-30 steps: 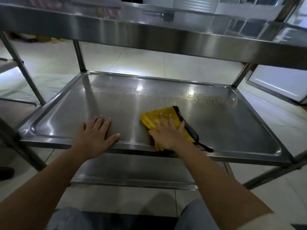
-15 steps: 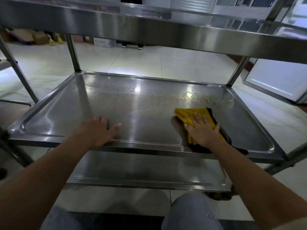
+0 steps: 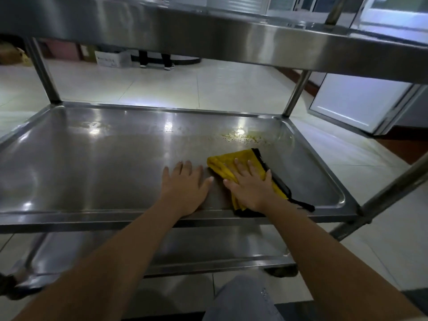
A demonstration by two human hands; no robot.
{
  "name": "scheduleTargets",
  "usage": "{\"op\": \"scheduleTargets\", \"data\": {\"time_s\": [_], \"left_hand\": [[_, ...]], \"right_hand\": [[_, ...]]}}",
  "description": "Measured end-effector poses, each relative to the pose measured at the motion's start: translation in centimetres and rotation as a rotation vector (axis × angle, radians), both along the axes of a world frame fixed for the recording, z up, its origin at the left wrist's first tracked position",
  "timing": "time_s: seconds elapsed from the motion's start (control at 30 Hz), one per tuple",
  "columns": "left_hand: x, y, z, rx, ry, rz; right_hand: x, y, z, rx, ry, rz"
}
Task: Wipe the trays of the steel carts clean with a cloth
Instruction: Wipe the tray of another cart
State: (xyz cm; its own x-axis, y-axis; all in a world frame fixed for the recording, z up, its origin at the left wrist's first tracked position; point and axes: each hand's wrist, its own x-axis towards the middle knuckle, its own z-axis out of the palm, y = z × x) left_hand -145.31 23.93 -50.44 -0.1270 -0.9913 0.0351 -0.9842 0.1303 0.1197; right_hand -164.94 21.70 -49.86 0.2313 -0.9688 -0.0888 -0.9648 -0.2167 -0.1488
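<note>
The right hand [image 3: 251,188] is lying flat on a yellow cloth [image 3: 240,164] with a black edge, fingers straight and slightly spread, pressing it down onto the middle tray [image 3: 92,163] of the steel cart [image 3: 208,28]; the grip is wide, with nothing curled round the cloth. The cloth is sitting under and just ahead of that palm, its black trim trailing off to the outer side of the wrist and reaching the tray's near rim. Just beside the thumb of the right hand, the left hand [image 3: 185,184] is resting palm down on the bare steel, fingers straight and close together, its grip likewise wide and holding nothing; the two thumbs are lying near each other but apart.

Ahead of the right fingertips, a patch of yellowish residue [image 3: 243,137] is spreading across the far part of the tray, and a fainter speckled film [image 3: 92,125] is showing well away beyond the left hand, though in the glare it is hard to tell whether that is dirt or reflection. Above both hands the cart's upper shelf is crossing the view, and below the forearms the lower tray [image 3: 208,249] is showing. Beyond the cart, past the fingertips, a white box [image 3: 108,59] is sitting on the tiled floor [image 3: 162,84], and a standing person's legs [image 3: 155,59] are showing just beside it
</note>
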Motion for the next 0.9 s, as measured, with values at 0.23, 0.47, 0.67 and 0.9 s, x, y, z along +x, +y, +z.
{"op": "scheduleTargets", "data": {"time_s": [0.23, 0.47, 0.67, 0.9], "left_hand": [[0.9, -0.3, -0.5, -0.045, 0.046, -0.039], [0.6, 0.0, -0.9, -0.081, 0.053, -0.014], [0.4, 0.6, -0.4, -0.054, 0.088, 0.005], [0.2, 0.6, -0.4, -0.083, 0.066, 0.019]], "right_hand": [[-6.2, -1.8, 0.6, 0.002, -0.027, 0.002], [-10.4, -6.2, 1.2, 0.009, -0.144, -0.277], [-9.9, -11.0, 2.7, 0.018, -0.387, -0.383], [-7.2, -15.9, 3.8, -0.001, -0.482, -0.316]]}}
